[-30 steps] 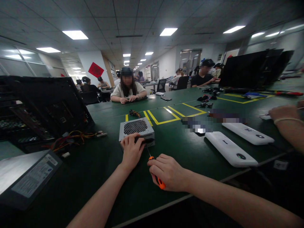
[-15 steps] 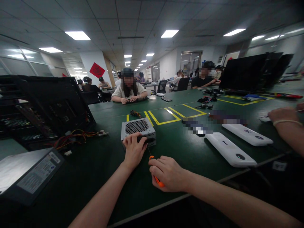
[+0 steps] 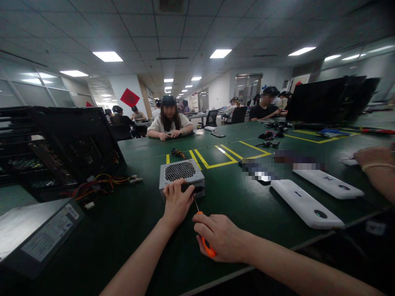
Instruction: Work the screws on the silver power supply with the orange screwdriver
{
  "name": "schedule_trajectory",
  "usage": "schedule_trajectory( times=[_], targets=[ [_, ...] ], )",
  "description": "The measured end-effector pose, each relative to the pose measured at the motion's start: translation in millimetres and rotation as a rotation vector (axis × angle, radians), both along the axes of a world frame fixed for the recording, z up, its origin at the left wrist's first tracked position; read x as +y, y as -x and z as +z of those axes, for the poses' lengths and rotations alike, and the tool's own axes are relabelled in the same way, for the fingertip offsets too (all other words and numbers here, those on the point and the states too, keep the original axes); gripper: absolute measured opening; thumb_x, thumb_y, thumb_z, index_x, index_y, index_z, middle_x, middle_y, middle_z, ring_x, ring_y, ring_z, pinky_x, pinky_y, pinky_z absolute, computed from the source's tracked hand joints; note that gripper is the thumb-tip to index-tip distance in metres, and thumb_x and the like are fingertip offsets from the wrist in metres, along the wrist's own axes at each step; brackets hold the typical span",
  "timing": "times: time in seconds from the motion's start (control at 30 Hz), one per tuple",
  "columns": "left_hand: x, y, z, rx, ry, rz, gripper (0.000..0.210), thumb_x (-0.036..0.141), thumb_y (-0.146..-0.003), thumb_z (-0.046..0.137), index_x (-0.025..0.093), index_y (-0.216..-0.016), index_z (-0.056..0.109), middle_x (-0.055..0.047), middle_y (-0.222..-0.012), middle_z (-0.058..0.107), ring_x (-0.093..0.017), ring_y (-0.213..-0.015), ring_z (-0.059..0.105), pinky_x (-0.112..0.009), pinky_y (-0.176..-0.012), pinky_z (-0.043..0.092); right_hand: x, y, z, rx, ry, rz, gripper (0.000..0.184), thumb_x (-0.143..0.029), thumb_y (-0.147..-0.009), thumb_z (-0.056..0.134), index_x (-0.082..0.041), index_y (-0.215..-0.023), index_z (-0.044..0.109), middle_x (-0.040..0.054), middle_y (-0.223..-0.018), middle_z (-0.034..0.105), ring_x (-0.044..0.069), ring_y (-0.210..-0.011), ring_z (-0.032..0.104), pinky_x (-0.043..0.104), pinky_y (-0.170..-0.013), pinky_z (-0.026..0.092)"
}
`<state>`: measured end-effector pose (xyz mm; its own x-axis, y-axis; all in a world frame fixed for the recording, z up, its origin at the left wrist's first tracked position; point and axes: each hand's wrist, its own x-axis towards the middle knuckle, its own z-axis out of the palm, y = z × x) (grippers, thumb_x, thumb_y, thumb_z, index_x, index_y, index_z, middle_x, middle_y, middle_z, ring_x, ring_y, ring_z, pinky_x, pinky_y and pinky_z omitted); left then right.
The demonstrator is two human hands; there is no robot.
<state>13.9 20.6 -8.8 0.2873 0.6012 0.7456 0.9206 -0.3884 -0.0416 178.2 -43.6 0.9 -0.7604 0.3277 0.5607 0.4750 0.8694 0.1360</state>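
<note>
A grey power supply (image 3: pixel 197 177) with a honeycomb fan grille lies on the green table in front of me. My left hand (image 3: pixel 178 201) has its fingers bent over the near side of the power supply, gripping it. A black part (image 3: pixel 199 190) shows on that near side beside my thumb; its kind is unclear. Wrapped round the orange handle of a screwdriver (image 3: pixel 209 248), my right hand (image 3: pixel 217 236) sits nearer to me. The thin shaft points up at the near side by my left fingertips, and its tip is hidden there.
An open black computer case (image 3: pixel 92 144) with loose cables (image 3: pixel 105 183) stands left, behind another power supply (image 3: pixel 46 234). On the right lie two white devices (image 3: pixel 305 205), a phone (image 3: pixel 257 172) and a co-worker's hand (image 3: pixel 375 158). Another person (image 3: pixel 169 123) sits opposite.
The whole view has shifted slightly, so things sit lower in it. My right hand has drawn back a little, and more of the screwdriver's shaft shows. My left hand keeps its place on the power supply.
</note>
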Motion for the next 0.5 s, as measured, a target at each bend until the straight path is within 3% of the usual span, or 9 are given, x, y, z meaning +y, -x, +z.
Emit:
schedule_trajectory(
  times=[0.17,0.3,0.5],
  targets=[
    [-0.5,2.2,1.7,-0.025,0.006,-0.005,0.014,0.029,-0.078,0.056,0.026,-0.089,0.062,-0.008,-0.108,0.045,-0.025,-0.100,0.039,-0.042,-0.086,0.028,1.4,0.7,0.6,-0.004,0.005,0.077,0.011,-0.024,-0.077,0.049,-0.015,-0.082,0.054,0.0064,-0.083,0.061,0.015,-0.069,0.055,0.026,-0.060,0.039],
    [-1.4,3.9,3.4,-0.021,0.008,0.000,0.013,0.029,-0.076,0.058,0.026,-0.087,0.063,-0.008,-0.107,0.047,-0.025,-0.099,0.040,-0.042,-0.084,0.029,1.3,2.5,2.7,-0.002,-0.018,0.108,0.032,-0.046,-0.081,0.045,-0.015,-0.082,0.055,0.0068,-0.077,0.061,0.017,-0.067,0.054,0.030,-0.059,0.038],
    [-0.6,5.8,4.7,-0.037,0.017,0.004,0.016,0.031,-0.072,0.062,0.025,-0.087,0.063,-0.008,-0.105,0.048,-0.025,-0.098,0.041,-0.041,-0.082,0.029,2.9,1.5,0.9,-0.031,0.107,0.106,0.036,-0.048,-0.080,0.044,-0.014,-0.089,0.053,0.0092,-0.088,0.059,0.017,-0.071,0.053,0.029,-0.061,0.040]
  ],
)
